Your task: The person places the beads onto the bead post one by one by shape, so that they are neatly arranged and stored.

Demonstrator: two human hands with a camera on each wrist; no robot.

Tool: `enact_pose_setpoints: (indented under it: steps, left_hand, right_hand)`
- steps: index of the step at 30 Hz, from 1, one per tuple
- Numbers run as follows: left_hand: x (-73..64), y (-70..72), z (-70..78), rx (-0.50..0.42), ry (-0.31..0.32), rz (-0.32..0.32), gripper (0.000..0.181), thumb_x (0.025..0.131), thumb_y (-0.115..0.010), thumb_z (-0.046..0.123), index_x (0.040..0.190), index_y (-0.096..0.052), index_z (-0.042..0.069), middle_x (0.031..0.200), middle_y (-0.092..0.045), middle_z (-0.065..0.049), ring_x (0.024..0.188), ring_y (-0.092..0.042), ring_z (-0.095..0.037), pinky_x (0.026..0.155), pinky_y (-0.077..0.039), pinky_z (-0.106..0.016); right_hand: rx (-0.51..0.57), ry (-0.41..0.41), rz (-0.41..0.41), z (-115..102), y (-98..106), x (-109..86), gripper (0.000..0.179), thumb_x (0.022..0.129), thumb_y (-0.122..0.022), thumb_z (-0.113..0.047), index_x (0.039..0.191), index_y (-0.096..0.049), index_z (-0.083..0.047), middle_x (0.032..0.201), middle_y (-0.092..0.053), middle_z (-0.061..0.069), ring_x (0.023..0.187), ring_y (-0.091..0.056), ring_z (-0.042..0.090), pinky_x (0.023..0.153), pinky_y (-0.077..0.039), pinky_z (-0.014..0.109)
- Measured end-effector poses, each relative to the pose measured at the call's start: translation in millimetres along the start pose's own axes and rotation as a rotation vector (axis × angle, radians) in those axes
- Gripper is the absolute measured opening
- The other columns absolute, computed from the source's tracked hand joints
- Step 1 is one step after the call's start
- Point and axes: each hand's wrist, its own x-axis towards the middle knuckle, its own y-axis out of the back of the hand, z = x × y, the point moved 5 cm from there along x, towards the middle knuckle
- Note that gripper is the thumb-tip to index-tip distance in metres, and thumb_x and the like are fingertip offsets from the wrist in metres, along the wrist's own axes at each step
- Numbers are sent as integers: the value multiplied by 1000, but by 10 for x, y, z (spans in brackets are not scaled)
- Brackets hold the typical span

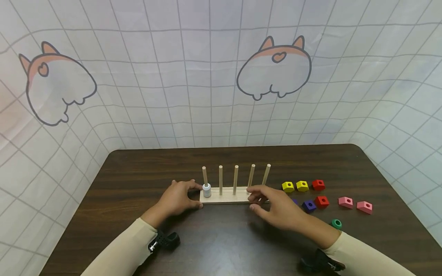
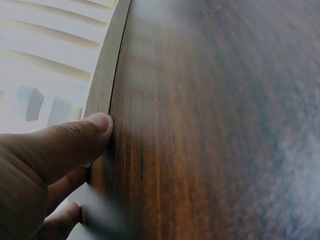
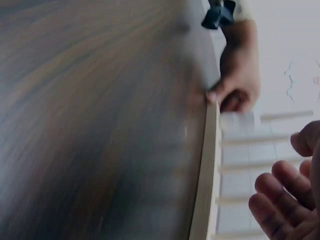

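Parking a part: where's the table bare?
Bare tabletop: before the five-peg stand, between left hand and right hand; also behind the stand, to the far edge. Crowded to its right: yellow blocks, red blocks, purple blocks, pink blocks, green bead.

Head view forward-down, wrist views close, pegged rack (image 1: 228,196) shared

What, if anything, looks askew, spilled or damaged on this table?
Nothing plainly stands out: the pegboard sits flat on the table, and the loose blocks show no visible damage. The rightmost peg appears to lean, perhaps only from the camera angle.
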Motion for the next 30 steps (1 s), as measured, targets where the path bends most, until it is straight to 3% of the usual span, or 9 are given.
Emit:
enact_pose_setpoints:
  steps: [10, 20, 25, 30]
  left_hand:
    - [-24, 4, -2, -3, 5, -2, 51, 74, -94, 29, 120, -76, 19, 133, -67, -11, 131, -57, -30, 116, -16, -70]
    - [-27, 12, 7, -3, 20, -13, 53, 75, -93, 31, 123, -75, 19, 137, -65, -10, 134, -55, -30, 118, -15, -68]
    - [-13, 11, 12, -2, 16, -15, 53, 75, -93, 30, 124, -75, 19, 135, -66, -8, 135, -54, -28, 118, -15, -69]
    - [-10, 1, 6, 2, 14, -14, 53, 75, -93, 30, 123, -75, 19, 134, -67, -8, 134, -54, -28, 117, -15, -69]
  right_hand:
    - [-110, -38, 39, 339, 456, -359, 47, 89, -80, -7, 132, -61, -11, 106, -73, -2, 90, -66, 4, 75, -60, 37]
    - [-210, -93, 75, 568, 750, -672, 44, 89, -82, -15, 128, -64, -11, 107, -70, -8, 88, -67, 9, 71, -58, 36]
    - [-242, -170, 81, 687, 871, -858, 46, 87, -84, -20, 128, -65, -14, 110, -73, -3, 92, -69, 17, 71, -58, 37]
    - [-291, -238, 79, 792, 986, -1066, 49, 85, -87, -26, 128, -65, -16, 115, -70, -4, 94, -66, 18, 73, -57, 44]
